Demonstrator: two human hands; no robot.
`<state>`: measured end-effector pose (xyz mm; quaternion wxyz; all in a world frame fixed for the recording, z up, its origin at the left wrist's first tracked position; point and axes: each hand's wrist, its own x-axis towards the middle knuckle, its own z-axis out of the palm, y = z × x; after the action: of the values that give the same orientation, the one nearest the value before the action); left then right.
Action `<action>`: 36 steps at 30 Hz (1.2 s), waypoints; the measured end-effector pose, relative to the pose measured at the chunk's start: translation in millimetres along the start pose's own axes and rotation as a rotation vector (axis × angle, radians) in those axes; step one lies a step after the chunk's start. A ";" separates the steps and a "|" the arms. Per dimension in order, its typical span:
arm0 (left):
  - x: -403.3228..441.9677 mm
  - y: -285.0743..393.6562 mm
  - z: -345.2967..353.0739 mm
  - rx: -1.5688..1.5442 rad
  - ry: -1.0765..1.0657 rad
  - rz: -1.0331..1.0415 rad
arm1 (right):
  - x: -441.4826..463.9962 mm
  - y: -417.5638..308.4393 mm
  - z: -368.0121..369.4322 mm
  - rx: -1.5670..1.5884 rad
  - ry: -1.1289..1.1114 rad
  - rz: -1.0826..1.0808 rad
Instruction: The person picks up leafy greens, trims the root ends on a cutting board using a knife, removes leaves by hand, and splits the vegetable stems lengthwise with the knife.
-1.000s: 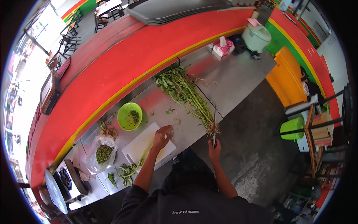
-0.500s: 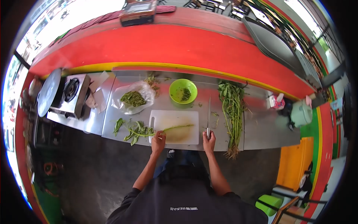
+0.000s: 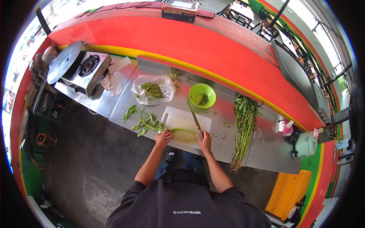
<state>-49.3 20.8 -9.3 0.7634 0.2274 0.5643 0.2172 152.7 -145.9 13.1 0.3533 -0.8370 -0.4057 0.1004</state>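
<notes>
My left hand [image 3: 163, 137] is closed around a long green stem [image 3: 181, 130] at the near left of the white cutting board [image 3: 175, 116]. The leafy end [image 3: 149, 122] spreads left of the board onto the steel counter, while the bare stem lies across the board. In my right hand [image 3: 205, 142] is a knife [image 3: 195, 117], its blade slanting over the right part of the board with the tip towards the green bowl [image 3: 193, 91]. Chopped greens [image 3: 203, 99] lie in that bowl. An open plastic bag [image 3: 140, 95] behind the board holds more greens [image 3: 153, 90].
A bunch of leafy stems with roots [image 3: 242, 129] lies on the right of the counter. Further right stand a tissue pack [image 3: 286, 128] and a pale green container [image 3: 306, 144]. A gas stove [image 3: 88, 70] and a round lid [image 3: 66, 62] stand at the left. A red wall [image 3: 182, 49] rises behind.
My right hand has brought the knife left from beside the board to over it, tilting the blade. My left hand still grips the stem. The camera view has turned somewhat.
</notes>
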 end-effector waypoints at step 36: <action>-64.7 35.3 82.6 0.681 -0.230 0.511 | -59.4 -79.7 -18.4 0.576 0.063 0.371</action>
<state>10.0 2.6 82.3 0.6244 0.6210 0.4406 0.1739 74.0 -166.2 73.1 0.5632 -0.7651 -0.1905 0.2472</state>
